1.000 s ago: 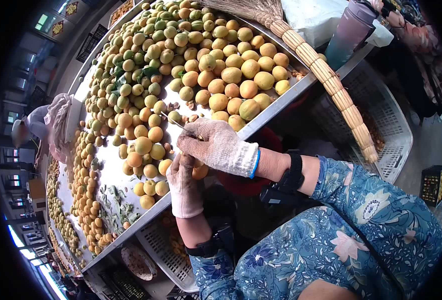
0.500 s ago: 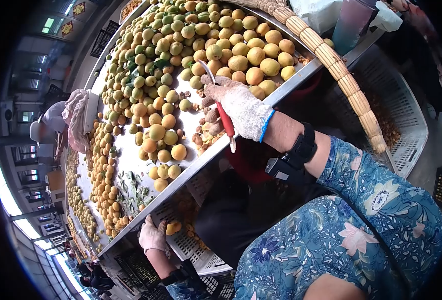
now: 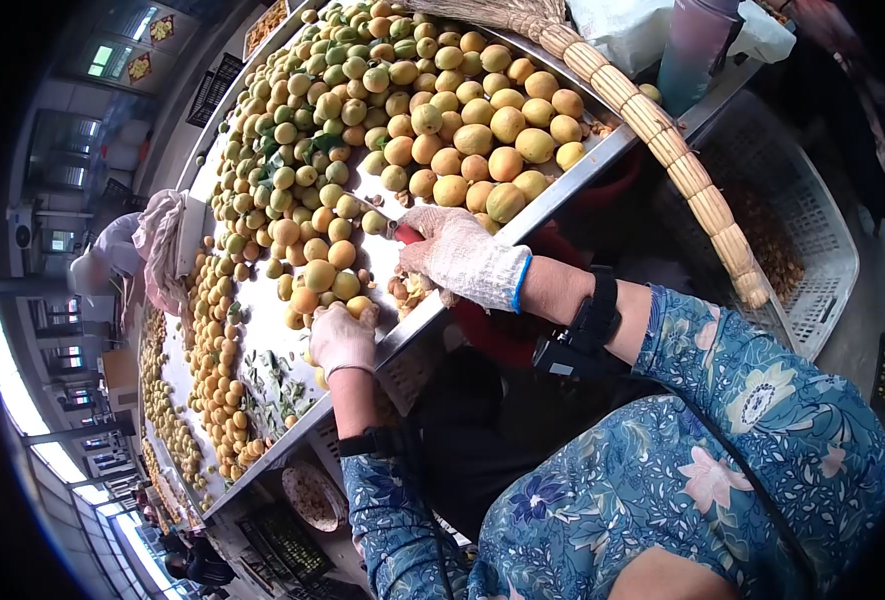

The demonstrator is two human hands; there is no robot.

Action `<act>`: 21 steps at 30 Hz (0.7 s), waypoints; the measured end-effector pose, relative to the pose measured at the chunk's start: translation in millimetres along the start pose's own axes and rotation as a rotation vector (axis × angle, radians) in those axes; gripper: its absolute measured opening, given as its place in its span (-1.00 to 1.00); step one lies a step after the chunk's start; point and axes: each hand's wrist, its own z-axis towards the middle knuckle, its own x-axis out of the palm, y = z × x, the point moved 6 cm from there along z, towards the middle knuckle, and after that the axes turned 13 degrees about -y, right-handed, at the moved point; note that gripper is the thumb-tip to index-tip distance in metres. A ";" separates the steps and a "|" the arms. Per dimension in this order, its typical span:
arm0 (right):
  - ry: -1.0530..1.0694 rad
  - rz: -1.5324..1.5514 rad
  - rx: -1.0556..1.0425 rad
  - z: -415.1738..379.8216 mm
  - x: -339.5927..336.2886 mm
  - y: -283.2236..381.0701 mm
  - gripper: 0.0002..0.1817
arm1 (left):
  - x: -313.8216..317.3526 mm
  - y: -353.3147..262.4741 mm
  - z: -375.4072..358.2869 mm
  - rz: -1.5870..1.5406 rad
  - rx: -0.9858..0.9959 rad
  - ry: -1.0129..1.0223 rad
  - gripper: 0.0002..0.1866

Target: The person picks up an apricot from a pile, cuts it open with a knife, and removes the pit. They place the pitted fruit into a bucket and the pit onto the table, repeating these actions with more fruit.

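Observation:
Yellow and green apricot-like fruits (image 3: 342,255) cover much of a pale metal table (image 3: 262,335). My right hand (image 3: 462,250), in a white knit glove with a blue cuff, is closed around a tool with a red handle (image 3: 407,234) near the table's edge. The tool's metal end is hard to see. My left hand (image 3: 344,338), also gloved, lies at the near fruits with its fingers bent around something that they hide. Pits and scraps of fruit (image 3: 407,290) lie between my two hands.
A long bound straw broom (image 3: 662,130) slants across the table's right corner, beside a tumbler (image 3: 697,50). Below stand a white crate (image 3: 822,260) and a round basket of pieces (image 3: 312,495). A person in a pale hat (image 3: 112,255) is across the table at the left.
My left hand has risen from below the table's edge, where an orange fruit piece was beside it, to the fruits on top. My right hand has moved slightly down and left, turning the tool.

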 end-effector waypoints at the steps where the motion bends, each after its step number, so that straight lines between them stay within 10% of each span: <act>1: 0.083 0.107 0.051 -3.4 1.9 2.7 -0.60 | -1.6 2.2 -1.4 -0.070 -0.036 -0.042 -0.45; 3: 0.158 0.221 0.099 -6.1 3.7 3.6 -0.62 | -3.1 4.1 -11.5 -0.138 -0.039 -0.098 -0.52; 6: 0.207 0.282 -0.009 -9.1 8.1 7.6 -0.67 | 7.6 19.3 -17.4 -1.331 -0.207 -0.140 -0.48; 9: 0.164 0.121 -0.380 -7.4 14.6 3.7 -0.56 | -38.6 -20.3 -33.7 -1.829 -0.252 0.029 -0.42; 13: 0.063 -0.159 -0.469 -18.7 4.4 12.5 -0.47 | -49.6 -49.7 -37.7 -1.701 -0.151 -0.100 -0.34; 15: -0.023 -0.271 -0.593 -17.9 6.1 9.3 -0.42 | -41.9 -69.7 -37.5 -2.339 -0.277 0.115 -0.36; 17: -0.045 -0.314 -0.606 -19.7 7.5 10.2 -0.41 | -41.0 -70.9 -37.4 -1.650 0.048 -0.304 -0.41; 21: -0.001 -0.513 -0.489 -18.7 16.4 -0.2 -0.42 | -7.3 -61.0 -25.1 -2.086 -0.268 -0.028 -0.42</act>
